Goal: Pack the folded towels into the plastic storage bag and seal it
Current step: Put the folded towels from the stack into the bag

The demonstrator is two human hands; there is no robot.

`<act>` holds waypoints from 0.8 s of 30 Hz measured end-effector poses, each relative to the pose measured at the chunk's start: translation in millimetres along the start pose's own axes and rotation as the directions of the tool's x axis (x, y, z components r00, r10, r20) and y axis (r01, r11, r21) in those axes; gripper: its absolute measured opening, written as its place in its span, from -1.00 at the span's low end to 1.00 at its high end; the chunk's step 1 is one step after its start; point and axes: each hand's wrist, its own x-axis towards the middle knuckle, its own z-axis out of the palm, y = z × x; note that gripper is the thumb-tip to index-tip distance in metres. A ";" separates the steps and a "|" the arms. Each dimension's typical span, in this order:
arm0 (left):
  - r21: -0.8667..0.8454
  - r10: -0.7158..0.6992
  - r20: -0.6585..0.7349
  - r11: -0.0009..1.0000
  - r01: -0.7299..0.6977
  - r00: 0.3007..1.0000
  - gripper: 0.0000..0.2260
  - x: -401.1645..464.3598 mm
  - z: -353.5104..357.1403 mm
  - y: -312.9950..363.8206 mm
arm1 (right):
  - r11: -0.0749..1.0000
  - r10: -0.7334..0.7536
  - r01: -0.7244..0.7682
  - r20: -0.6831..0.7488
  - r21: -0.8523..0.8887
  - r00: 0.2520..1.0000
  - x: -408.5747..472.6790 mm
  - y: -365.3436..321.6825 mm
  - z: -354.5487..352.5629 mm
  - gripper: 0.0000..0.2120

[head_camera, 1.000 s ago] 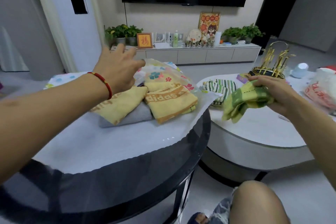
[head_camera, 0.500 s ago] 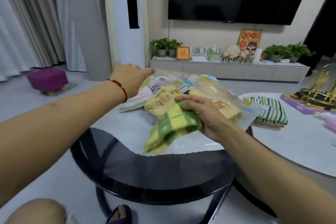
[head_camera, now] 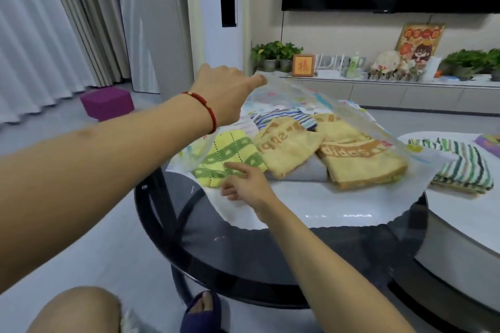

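Towels: keep left hand (head_camera: 224, 89) pinching plastic storage bag (head_camera: 311, 105) flap high over black table (head_camera: 243, 251), nudge green-checked towel (head_camera: 227, 157) deeper beside yellow ones using loosely open, empty right hand (head_camera: 247, 186), then fetch striped towel (head_camera: 460, 165).

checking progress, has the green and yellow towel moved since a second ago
Yes. The green and yellow towel went from over the white table into the plastic bag on the black table.

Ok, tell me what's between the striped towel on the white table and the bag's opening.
Nothing visible. The striped towel lies beside the bag, whose top flap the left hand holds up. The right hand is empty at the mouth.
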 end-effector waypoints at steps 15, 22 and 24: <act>0.084 0.382 -0.152 0.924 -0.373 0.912 -0.54 56.4 17.9 167.4 | 0.937 -0.289 0.230 -0.213 -0.264 0.933 -153.3 -19.1 -318.1 -0.72; 0.092 0.469 -0.161 0.883 -0.460 0.868 -0.60 110.6 20.5 241.5 | 0.908 -0.273 -0.126 -0.793 -0.400 0.545 -129.1 16.2 -456.5 -0.80; 0.089 0.478 -0.160 0.878 -0.470 0.863 -0.67 124.7 24.0 254.7 | 0.866 -0.244 -0.278 -0.836 -0.416 0.492 -104.7 25.3 -483.4 -0.78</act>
